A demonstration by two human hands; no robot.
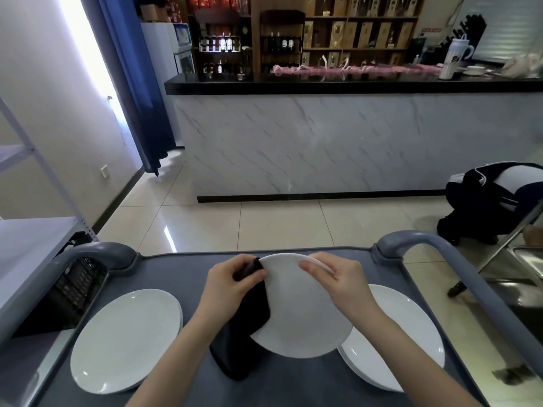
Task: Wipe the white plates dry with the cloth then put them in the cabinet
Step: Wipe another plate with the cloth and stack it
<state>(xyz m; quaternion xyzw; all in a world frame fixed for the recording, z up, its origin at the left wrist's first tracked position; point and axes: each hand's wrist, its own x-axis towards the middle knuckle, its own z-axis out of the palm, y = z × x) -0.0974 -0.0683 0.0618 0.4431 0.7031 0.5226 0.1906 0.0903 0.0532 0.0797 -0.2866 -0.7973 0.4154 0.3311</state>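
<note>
L hand: cloth; R hand: plate

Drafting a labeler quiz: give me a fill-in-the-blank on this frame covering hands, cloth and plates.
1. The cloth gripped by the left hand is ____ in colour.
2. The right hand pinches the held plate at its ____.
3. On the cart, the stack partly hidden behind the held plate lies to its ____.

Missing words: black; rim; right.
</note>
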